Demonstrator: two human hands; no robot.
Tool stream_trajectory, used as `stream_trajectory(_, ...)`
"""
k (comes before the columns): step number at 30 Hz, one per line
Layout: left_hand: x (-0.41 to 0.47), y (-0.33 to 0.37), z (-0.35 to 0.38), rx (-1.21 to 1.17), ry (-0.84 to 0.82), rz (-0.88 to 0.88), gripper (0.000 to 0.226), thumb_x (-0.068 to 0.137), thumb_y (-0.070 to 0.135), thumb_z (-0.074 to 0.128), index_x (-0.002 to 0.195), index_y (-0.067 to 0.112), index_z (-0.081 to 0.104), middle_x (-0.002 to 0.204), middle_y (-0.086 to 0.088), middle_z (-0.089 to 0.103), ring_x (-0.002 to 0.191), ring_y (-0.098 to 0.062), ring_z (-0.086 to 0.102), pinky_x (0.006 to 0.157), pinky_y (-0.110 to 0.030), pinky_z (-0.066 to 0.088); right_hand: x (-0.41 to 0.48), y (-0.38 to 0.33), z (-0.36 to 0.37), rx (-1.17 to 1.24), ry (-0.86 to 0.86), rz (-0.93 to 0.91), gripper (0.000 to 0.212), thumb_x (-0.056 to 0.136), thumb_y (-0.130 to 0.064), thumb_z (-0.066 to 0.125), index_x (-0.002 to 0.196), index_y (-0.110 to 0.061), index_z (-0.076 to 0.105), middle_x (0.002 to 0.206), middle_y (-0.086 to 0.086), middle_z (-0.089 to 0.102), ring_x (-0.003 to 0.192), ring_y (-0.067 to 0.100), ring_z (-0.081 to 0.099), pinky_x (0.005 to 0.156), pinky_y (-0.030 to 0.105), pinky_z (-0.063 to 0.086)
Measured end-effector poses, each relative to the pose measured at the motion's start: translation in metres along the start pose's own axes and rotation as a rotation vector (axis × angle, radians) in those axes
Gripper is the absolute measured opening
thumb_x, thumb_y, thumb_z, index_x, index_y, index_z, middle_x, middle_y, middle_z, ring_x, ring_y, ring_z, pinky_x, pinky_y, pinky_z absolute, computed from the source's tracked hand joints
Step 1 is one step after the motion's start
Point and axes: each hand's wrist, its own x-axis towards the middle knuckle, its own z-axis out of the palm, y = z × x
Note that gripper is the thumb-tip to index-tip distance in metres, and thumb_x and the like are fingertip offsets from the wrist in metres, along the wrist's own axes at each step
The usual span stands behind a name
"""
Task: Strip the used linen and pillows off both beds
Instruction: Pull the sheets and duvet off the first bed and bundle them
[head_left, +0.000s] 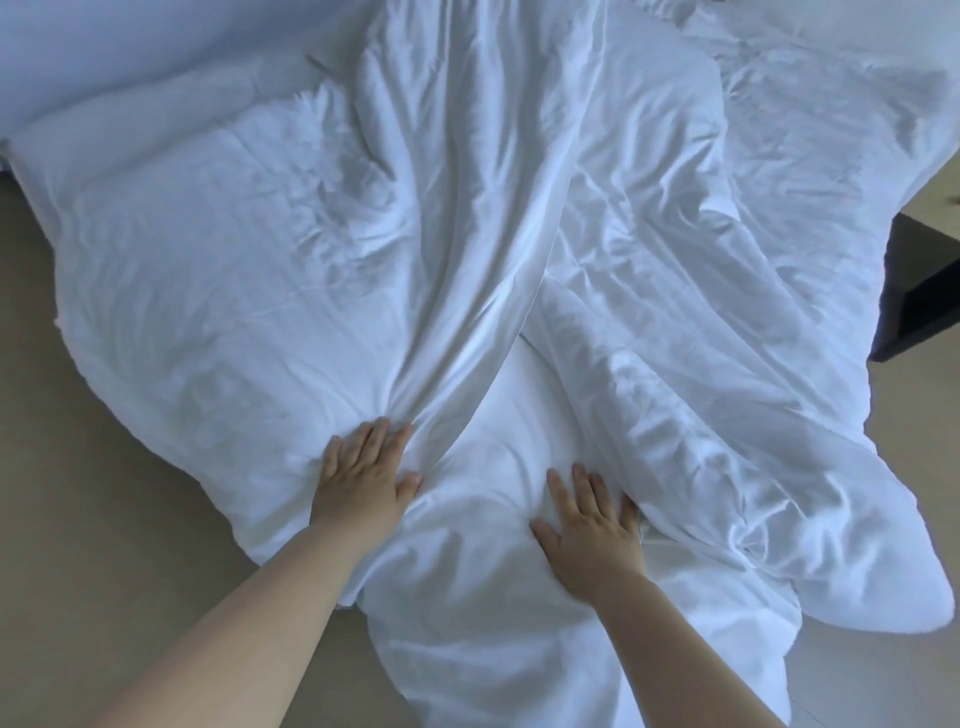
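Note:
A big heap of crumpled white linen spills from the bed at the top down onto the floor. A white duvet bulges at the left and another bulky fold lies at the right. A long white sheet runs down the middle between them. My left hand lies flat, fingers spread, on the left duvet beside the sheet's gathered folds. My right hand presses flat on the rounded white bundle in the middle. Neither hand grips anything.
Beige floor shows at the left and at the bottom right. A dark piece of furniture with a light wooden top stands at the right edge. The bed's white side fills the top left.

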Motion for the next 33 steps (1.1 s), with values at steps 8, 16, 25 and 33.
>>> stream_trajectory(8, 0.002, 0.036, -0.002, -0.101, -0.046, -0.204, 0.059, 0.097, 0.044, 0.026, 0.148, 0.029, -0.001, 0.157, 0.002, -0.009, 0.145, -0.016, -0.007, 0.116, -0.039, -0.005, -0.006, -0.020, -0.051, 0.061, 0.574, -0.345, 0.039, 0.070, -0.028, 0.053, 0.107, -0.016, 0.063, 0.093, -0.002, 0.069, 0.081, 0.019, 0.067, 0.076, 0.026, 0.050)
stream_trajectory(16, 0.045, 0.115, -0.058, -0.591, 0.214, -0.476, 0.056, 0.093, 0.042, 0.044, 0.143, 0.022, 0.030, 0.150, 0.000, 0.029, 0.137, -0.020, 0.030, 0.113, -0.038, 0.021, 0.089, 0.082, -0.100, 0.032, 0.433, -0.365, 0.064, 0.065, -0.042, 0.030, 0.119, -0.014, 0.049, 0.112, 0.010, 0.067, 0.100, 0.026, 0.066, 0.096, 0.040, 0.033)
stream_trajectory(25, 0.093, 0.285, -0.019, -0.598, 0.077, -0.580, 0.063, 0.096, 0.044, 0.034, 0.146, 0.033, -0.002, 0.156, 0.004, 0.010, 0.143, -0.012, 0.013, 0.115, -0.040, 0.013, 0.118, 0.170, -0.086, -0.038, -0.070, -0.569, 0.090, 0.061, -0.060, 0.016, 0.131, -0.016, 0.053, 0.135, 0.014, 0.052, 0.123, 0.027, 0.053, 0.102, 0.044, 0.010)
stream_trajectory(33, 0.071, 0.285, -0.003, -0.337, 0.006, -0.547, 0.072, 0.095, 0.044, 0.036, 0.145, 0.030, -0.014, 0.157, 0.000, 0.002, 0.145, -0.014, 0.002, 0.116, -0.037, 0.001, 0.130, 0.203, -0.109, -0.085, -0.099, -0.703, 0.087, 0.074, -0.048, 0.028, 0.146, -0.005, 0.006, 0.148, 0.008, 0.036, 0.135, 0.014, 0.037, 0.110, 0.031, 0.030)
